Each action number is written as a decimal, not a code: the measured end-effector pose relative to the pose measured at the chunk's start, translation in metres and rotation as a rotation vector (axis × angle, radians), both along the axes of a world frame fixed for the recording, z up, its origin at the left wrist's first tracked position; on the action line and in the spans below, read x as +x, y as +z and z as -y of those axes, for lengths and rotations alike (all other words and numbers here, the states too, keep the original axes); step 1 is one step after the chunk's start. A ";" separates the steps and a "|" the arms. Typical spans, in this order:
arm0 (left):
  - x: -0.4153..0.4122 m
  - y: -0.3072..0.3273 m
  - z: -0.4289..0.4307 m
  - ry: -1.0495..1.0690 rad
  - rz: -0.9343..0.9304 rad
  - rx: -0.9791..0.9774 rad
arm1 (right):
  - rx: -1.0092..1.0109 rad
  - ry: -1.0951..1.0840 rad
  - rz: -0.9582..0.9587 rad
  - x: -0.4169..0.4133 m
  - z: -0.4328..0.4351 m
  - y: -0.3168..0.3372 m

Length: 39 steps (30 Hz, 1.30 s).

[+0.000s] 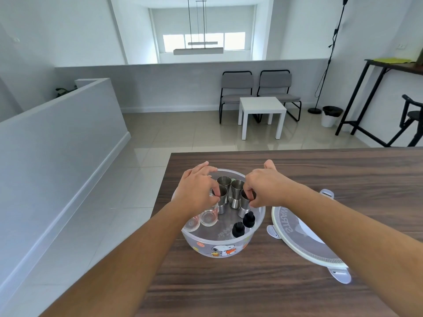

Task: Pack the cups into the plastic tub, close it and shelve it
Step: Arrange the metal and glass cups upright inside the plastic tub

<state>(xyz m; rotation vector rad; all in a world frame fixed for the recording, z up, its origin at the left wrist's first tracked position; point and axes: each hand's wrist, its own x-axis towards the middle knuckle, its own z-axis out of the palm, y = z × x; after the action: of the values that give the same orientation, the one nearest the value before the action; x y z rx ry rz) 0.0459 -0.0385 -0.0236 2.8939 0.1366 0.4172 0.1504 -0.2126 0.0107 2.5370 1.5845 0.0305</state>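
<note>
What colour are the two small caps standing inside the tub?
Black. The head view shows both caps clearly, beside the steel cups in the tub.

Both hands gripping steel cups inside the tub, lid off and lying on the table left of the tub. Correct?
No. The lid lies on the table right of the tub, not left, as the head view shows. Left hand and right hand do grip steel cups inside the tub.
</note>
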 end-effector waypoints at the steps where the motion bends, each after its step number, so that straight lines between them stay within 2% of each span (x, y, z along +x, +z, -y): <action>1: -0.001 0.000 0.000 0.001 -0.002 0.003 | 0.001 0.001 0.002 0.000 0.000 -0.001; 12: -0.003 0.001 -0.001 -0.029 0.005 -0.025 | -0.003 0.008 -0.041 0.002 -0.002 0.002; 15: -0.003 -0.001 -0.001 -0.030 0.006 -0.031 | 0.104 -0.027 -0.128 0.006 -0.003 0.006; 18: -0.003 -0.002 -0.001 -0.021 0.008 -0.038 | 0.230 -0.077 -0.081 0.009 -0.009 0.005; 22: -0.003 -0.003 0.000 -0.021 0.013 -0.032 | 0.157 -0.127 -0.006 0.002 -0.024 -0.002; 30: -0.004 -0.002 -0.001 -0.025 0.012 -0.017 | 0.071 -0.104 -0.009 -0.003 -0.036 -0.001; 39: -0.004 -0.003 -0.001 -0.023 0.021 -0.021 | 0.134 -0.114 0.008 0.003 -0.033 -0.010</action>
<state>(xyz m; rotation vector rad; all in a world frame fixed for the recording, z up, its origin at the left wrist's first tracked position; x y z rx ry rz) 0.0422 -0.0378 -0.0265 2.8668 0.1039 0.4391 0.1536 -0.1794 0.0011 2.7211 1.4788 0.1380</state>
